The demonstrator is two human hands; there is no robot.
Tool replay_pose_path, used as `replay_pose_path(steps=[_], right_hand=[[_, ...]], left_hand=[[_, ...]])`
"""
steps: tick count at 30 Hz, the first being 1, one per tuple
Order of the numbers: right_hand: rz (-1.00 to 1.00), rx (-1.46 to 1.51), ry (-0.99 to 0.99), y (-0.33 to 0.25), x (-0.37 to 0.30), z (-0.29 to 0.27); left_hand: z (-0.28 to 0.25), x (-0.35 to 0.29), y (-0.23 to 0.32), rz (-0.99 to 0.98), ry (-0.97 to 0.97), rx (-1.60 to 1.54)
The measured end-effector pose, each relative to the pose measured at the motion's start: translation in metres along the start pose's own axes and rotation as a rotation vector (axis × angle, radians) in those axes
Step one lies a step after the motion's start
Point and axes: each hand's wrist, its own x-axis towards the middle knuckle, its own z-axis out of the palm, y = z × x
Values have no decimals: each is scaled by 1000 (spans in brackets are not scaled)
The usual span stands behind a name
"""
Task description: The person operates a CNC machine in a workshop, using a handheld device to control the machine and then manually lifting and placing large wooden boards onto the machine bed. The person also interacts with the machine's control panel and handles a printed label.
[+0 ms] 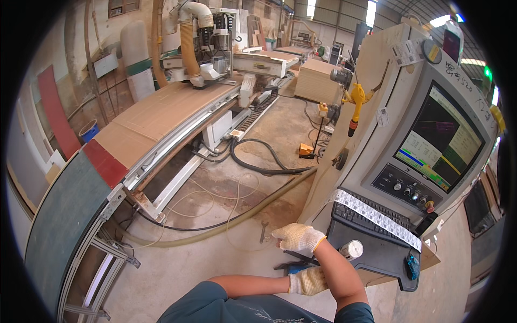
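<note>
- The right hand (299, 237), in a pale knitted glove with a yellow cuff, is raised at the lower centre of the frame; its forearm slants up and leftward from the bottom edge, the elbow bent.
- Its fingers point left and look partly curled; whether they are closed on anything cannot be told.
- The left hand (308, 281), gloved alike, lies lower, its forearm running nearly level from the left and its far side hidden behind the right forearm.
- Its fingers are out of sight, so its grip cannot be told.
- A blue and black object (298, 268) shows just above and left of the left hand, below the right one; whether it is touched is unclear.
- A white cylinder (354, 248) stands right of both hands, just beside the right forearm, by the black shelf (371, 261).
- Up and right of the hands, a strip of labels (378, 220) lies across the keyboard (350, 217); a mouse (412, 266) sits at the shelf's right end.
- A wrench (264, 231) lies on the floor, left of the right hand in the frame.
</note>
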Motion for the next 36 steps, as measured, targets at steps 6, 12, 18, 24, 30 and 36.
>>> replay_pose_path(steps=[6, 12, 18, 24, 30, 36], right_hand=[[56, 11, -18, -4, -4, -5], [12, 17, 76, -2, 1, 5], [60, 66, 24, 14, 11, 12], [68, 199, 77, 28, 15, 8], [179, 289, 262, 41, 23, 11], [262, 350, 404, 42, 28, 7]], left_hand=[[-13, 5, 3, -39, -11, -159], [13, -5, -6, 1, -177, -70], [56, -22, -14, -28, -78, -447], [34, -6, 0, -123, -141, -1108], [-4, 8, 2, -59, -281, -736], [-13, 12, 3, -62, -459, -804]])
